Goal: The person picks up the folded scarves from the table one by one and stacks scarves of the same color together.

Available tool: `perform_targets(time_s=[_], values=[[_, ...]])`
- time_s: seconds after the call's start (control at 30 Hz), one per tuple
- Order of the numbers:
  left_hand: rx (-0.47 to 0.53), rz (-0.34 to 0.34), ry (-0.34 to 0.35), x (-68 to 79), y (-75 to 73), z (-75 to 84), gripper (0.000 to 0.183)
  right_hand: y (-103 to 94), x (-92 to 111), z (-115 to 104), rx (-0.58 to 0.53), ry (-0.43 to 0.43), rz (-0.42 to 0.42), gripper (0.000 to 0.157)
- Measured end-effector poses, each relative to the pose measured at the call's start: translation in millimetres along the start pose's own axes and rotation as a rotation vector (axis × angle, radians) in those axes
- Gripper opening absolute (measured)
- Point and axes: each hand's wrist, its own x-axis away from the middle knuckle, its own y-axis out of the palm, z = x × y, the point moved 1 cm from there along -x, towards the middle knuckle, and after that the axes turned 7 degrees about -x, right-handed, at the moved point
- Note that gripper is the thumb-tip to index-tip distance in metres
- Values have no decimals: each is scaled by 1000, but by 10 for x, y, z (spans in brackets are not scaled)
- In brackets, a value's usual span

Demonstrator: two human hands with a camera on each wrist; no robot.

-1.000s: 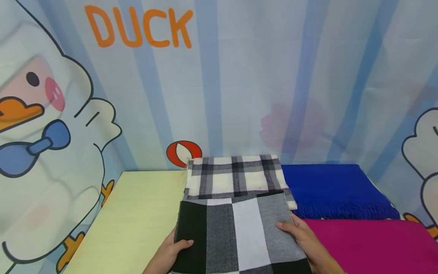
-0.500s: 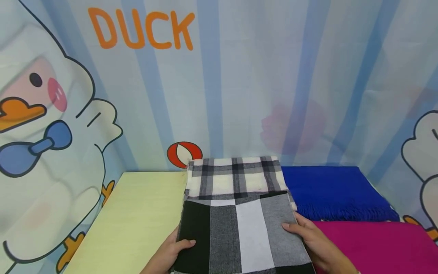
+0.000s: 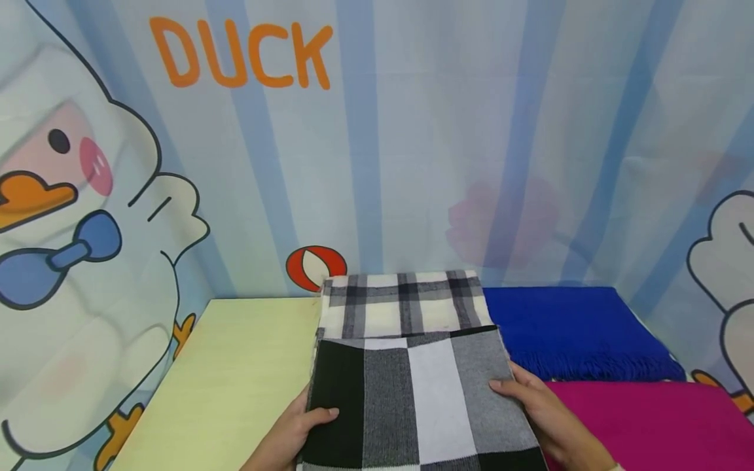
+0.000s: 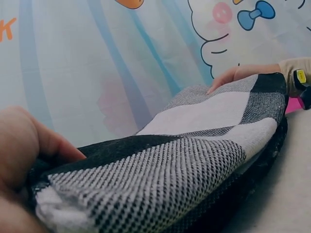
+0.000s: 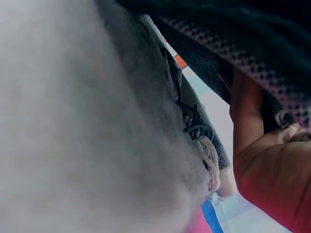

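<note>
A folded scarf [image 3: 412,405] in black, grey and white checks lies between my two hands in the head view. My left hand [image 3: 290,425] grips its left edge, thumb on top and fingers hidden underneath. At the opposite edge my right hand [image 3: 544,418] holds the scarf the same way. The left wrist view shows the thick folded layers of the scarf [image 4: 160,179] close beside the left hand [image 4: 19,150]. From below, the right wrist view shows the right hand [image 5: 267,165] under the dark cloth. Behind the scarf lies a folded white and grey plaid cloth [image 3: 383,307], partly covered from view.
To the right lie a folded blue fringed cloth [image 3: 559,320] and, nearer, a magenta cloth [image 3: 648,418]. A pale yellow surface [image 3: 235,366] spreads on the left. A printed duck curtain [image 3: 412,131] hangs behind. Loose fringe [image 5: 199,131] hangs near the right hand.
Both hands have shifted the checked scarf slightly to the right, its far edge now a little over more of the plaid cloth. The grip stays the same.
</note>
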Motion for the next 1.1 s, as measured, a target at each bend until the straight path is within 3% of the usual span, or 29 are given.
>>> perform_targets(time_s=[0.17, 1.1], values=[[27, -11, -2, -34, 0, 23, 81, -11, -41, -27, 19, -11, 13, 74], [105, 88, -54, -282, -90, 53, 76, -21, -288, -117, -29, -63, 78, 72]])
